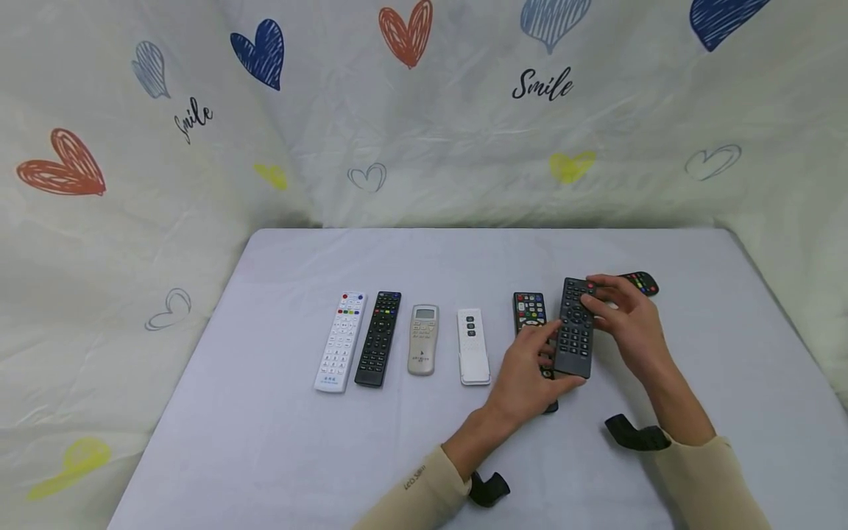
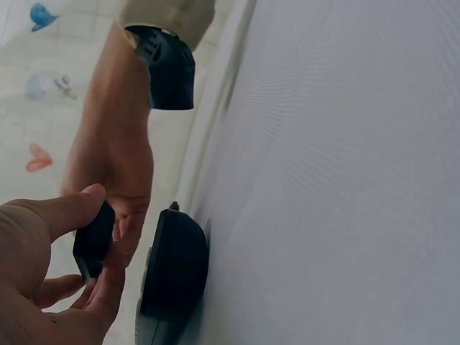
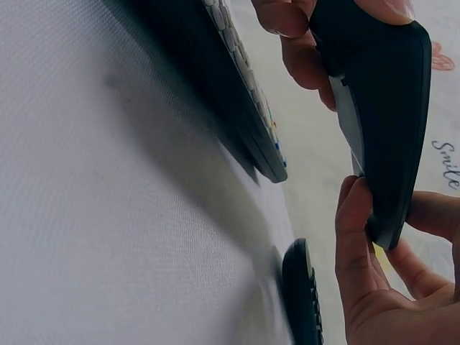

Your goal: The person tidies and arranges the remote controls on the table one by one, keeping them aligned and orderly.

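Both hands hold a dark grey remote [image 1: 574, 329] lifted off the white-covered table [image 1: 278, 442]. My left hand [image 1: 555, 355] pinches its near end; in the left wrist view the thumb [image 2: 75, 208] lies on that end of the grey remote [image 2: 93, 243]. My right hand [image 1: 591, 296] grips the far end, its fingers [image 3: 357, 237] curled round the grey remote [image 3: 384, 115]. Just left of it, a black remote with coloured buttons [image 1: 529, 311] lies on the table, partly hidden under my left hand.
A row of remotes lies to the left: white [image 1: 341, 341], black [image 1: 380, 338], silver [image 1: 423, 339], small white [image 1: 473, 346]. Another black remote [image 1: 640, 283] lies behind my right hand. Heart-printed cloth backs the table.
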`<state>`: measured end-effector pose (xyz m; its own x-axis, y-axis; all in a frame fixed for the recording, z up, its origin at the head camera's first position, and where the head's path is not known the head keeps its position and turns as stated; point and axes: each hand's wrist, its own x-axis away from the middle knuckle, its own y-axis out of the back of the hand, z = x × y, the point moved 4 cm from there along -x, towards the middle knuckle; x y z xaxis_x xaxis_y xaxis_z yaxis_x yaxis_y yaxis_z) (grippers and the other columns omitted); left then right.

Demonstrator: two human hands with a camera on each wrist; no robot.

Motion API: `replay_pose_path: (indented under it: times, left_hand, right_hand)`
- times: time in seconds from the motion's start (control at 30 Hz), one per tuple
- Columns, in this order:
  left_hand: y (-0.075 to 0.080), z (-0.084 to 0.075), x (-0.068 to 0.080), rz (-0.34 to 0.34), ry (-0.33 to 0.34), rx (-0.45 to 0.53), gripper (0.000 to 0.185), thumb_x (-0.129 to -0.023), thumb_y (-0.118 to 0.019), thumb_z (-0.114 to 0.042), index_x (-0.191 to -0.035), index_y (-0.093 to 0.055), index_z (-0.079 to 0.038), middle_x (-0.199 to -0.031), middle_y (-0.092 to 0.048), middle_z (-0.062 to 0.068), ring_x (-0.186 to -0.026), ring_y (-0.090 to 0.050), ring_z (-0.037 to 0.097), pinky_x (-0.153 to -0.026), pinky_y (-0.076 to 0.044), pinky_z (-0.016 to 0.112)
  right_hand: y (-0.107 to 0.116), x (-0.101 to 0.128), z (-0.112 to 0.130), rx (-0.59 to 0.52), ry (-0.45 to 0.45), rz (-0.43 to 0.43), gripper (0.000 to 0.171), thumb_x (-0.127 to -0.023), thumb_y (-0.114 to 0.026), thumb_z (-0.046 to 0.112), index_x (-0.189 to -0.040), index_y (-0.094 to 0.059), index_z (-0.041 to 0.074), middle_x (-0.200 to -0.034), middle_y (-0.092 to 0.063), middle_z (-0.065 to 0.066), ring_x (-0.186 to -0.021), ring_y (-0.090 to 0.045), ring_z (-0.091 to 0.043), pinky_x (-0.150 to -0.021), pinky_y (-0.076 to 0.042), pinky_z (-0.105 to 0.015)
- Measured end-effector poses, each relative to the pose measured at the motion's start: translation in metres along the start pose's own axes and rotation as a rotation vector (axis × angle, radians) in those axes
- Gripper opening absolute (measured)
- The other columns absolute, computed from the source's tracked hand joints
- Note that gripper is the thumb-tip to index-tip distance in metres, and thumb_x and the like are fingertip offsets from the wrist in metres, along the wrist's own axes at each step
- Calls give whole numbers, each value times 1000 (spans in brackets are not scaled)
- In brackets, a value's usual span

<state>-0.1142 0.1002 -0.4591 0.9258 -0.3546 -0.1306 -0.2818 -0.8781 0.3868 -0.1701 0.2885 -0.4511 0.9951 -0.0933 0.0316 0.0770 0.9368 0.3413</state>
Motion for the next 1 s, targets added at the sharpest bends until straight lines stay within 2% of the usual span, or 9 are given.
replay_pose_path:
  times: [0.43, 1.0]
  left_hand:
    - [-12, -7, 3, 15, 38, -56, 82, -82, -89, -14, -153, -48, -11, -131, -58, 4, -100, -62, -5, -84, -52, 5]
    - [-29, -12, 6, 87, 149, -25, 83, -84, -87, -8, -155, -43, -11, -126, -54, -1, -93, -57, -10, -80, -53, 5]
  right_hand:
    - [8, 3, -7, 23, 3, -5, 52, -103, -66, 31, -149, -53, 9, -113, -59, 17, -98, -61, 9, -75, -58, -12]
    - [16, 6, -21, 86, -14, 20, 55, -104, -66, 32, -151, -52, 8, -112, -58, 22, -96, -61, 12, -76, -56, -10]
